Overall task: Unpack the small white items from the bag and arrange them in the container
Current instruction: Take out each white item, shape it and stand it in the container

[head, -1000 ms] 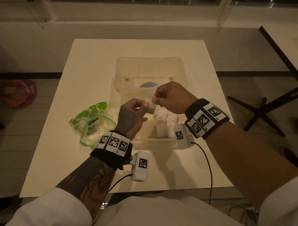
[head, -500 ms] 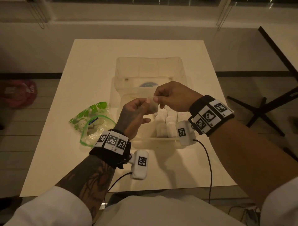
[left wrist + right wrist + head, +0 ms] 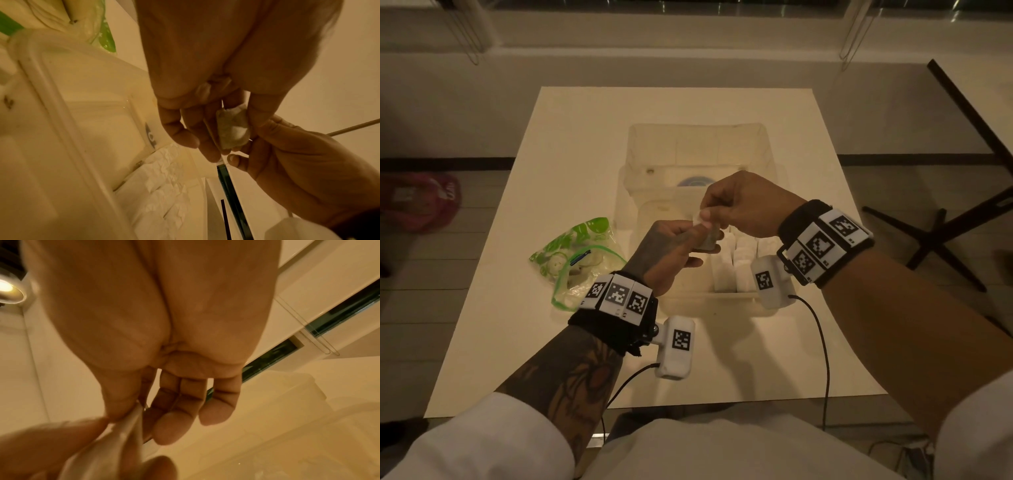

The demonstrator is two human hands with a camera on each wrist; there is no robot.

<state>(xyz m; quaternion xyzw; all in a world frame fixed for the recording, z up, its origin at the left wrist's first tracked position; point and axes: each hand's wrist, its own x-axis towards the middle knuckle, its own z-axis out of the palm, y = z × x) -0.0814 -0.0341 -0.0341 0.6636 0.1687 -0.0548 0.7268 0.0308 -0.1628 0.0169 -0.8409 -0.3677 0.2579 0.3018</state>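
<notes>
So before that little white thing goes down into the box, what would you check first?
1. Small white item held: ok, both the left hand and right hand pinch it.
2. Its wrapping fully off: cannot tell.
3. Hands above the container: ok.
4. Free space beside the rows of white items: ok, the container's left part looks open.
5. Green bag lying clear of the container: ok.

right hand filling the view palm-on, thumb and forefinger pinching the top edge of a small white item, left hand blurred at lower left gripping it, translucent container lying behind
</notes>
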